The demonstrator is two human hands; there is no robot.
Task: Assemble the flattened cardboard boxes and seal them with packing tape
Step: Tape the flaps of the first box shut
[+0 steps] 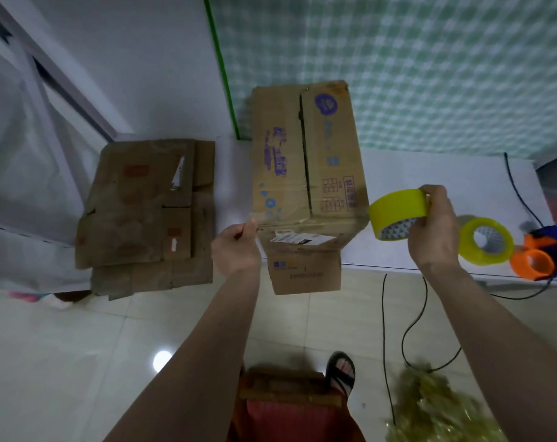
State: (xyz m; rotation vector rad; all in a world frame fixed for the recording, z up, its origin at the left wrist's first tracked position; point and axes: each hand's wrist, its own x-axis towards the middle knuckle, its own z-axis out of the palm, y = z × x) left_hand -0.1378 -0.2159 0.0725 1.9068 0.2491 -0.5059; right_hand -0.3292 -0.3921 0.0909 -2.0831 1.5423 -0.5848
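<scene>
Dim bluish light, soft blur, floor glare point(162, 360).

Glossy pale tiled floor point(79, 346) below the hands, white table point(462, 173) beneath them, green checked wall covering point(430, 74) beyond, possibly a window frame point(63, 74) far left

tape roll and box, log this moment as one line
right hand: holds yellow tape roll | left hand: pinches pulled tape end | printed cardboard box: on table, centre seam untaped | spare tape roll: on table

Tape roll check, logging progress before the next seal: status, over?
Right hand grips tape roll. Left hand pinches something thin, likely the tape end. Box assembled, top seam untaped. Nothing in the way.
</scene>
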